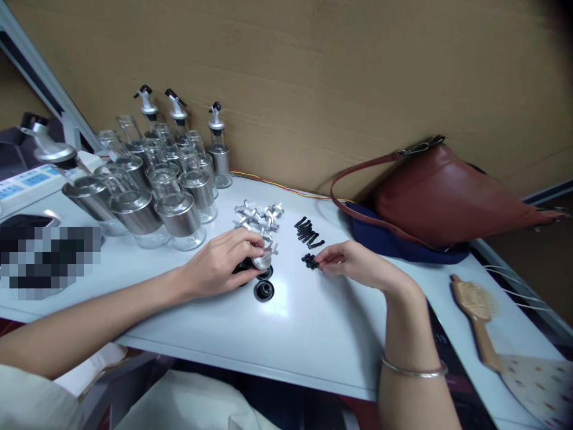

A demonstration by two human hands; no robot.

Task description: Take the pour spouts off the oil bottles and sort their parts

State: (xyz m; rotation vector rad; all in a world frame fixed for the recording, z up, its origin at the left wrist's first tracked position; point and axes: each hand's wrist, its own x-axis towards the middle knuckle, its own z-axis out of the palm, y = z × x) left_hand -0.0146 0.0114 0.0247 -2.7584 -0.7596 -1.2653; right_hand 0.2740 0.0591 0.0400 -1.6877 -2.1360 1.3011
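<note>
My left hand [235, 257] is closed around a silver pourer top [262, 260], held just over the black round stoppers [264, 290] on the white table. Behind it lies a loose pile of more silver pourer tops [257, 214]. The fingertips of my right hand [342, 260] are pinched together at a small cluster of tiny black parts [310, 261]; whether one is between them is hidden. Just beyond that cluster lie several thin black levers [308, 232].
Several glass bottles with metal sleeves [179, 215] stand at the left, some fitted with pourers. A brown leather bag [430, 197] rests at the back right. A wooden hairbrush [477, 316] lies at the right. Cardboard [286, 89] walls the back; thin wires run along it.
</note>
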